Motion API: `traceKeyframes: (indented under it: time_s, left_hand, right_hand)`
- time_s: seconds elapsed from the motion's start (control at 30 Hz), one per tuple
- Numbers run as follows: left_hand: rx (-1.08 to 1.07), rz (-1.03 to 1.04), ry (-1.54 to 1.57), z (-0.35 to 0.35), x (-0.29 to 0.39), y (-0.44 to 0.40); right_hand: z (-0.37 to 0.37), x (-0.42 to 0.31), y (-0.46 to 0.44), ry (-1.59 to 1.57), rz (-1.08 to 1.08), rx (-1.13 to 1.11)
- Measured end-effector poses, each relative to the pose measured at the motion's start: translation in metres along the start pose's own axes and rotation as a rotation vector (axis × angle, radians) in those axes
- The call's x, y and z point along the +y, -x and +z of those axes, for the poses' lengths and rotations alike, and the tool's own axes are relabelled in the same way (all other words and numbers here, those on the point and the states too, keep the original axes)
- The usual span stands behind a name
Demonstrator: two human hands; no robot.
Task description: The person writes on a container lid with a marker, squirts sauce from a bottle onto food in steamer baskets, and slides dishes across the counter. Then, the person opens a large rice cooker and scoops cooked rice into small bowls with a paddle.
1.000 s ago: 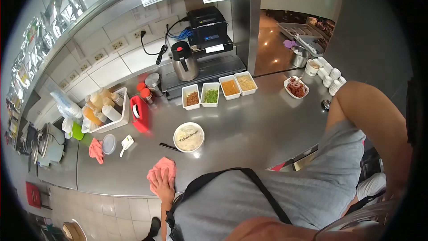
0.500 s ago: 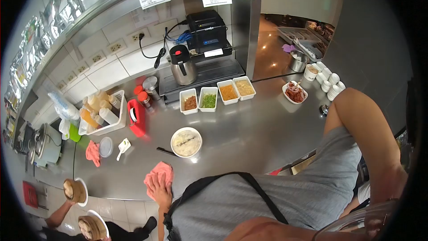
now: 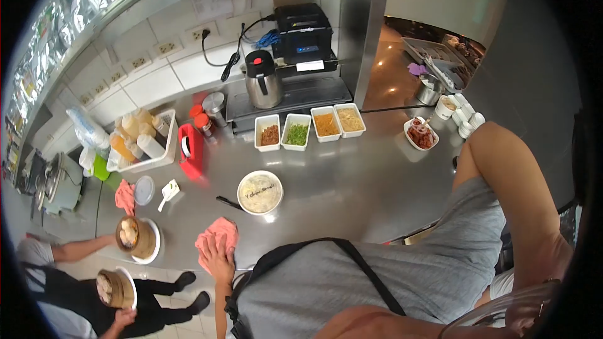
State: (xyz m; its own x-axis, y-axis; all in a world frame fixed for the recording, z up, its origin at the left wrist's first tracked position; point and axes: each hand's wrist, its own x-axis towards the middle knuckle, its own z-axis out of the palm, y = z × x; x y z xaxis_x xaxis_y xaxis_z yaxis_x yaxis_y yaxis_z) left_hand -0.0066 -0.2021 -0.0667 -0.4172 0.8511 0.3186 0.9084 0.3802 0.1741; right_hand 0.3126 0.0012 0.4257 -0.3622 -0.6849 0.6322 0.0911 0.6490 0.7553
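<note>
Through the head camera I see my left hand (image 3: 215, 256) open, spread over a pink cloth (image 3: 227, 231) at the near edge of the steel counter (image 3: 326, 204). Beyond it, slightly right, a round tub (image 3: 260, 193) with handwriting on top sits beside a black pen (image 3: 228, 202). My right hand is out of view, state unknown.

A co-worker (image 3: 74, 287) has come further into view, bringing one steamer (image 3: 139, 238) to the counter's (image 3: 339, 194) edge and a second steamer (image 3: 113, 288) closer.
</note>
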Motion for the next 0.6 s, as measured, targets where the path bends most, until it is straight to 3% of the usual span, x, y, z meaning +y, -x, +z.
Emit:
traceKeyframes:
  time_s: [0.4, 0.5, 0.6]
  left_hand:
    - [-0.040, -0.083, 0.170, -0.006, -0.006, 0.001]
    - [0.057, -0.159, 0.376, -0.013, -0.020, -0.005]
    - [0.226, -0.373, 0.572, -0.021, -0.047, -0.009]
  right_hand:
    - [-0.009, -0.009, 0.007, -0.104, -0.106, 0.163]
    - [-0.010, -0.016, 0.007, -0.145, -0.122, 0.223]
    - [-0.009, -0.022, 0.005, -0.178, -0.128, 0.265]
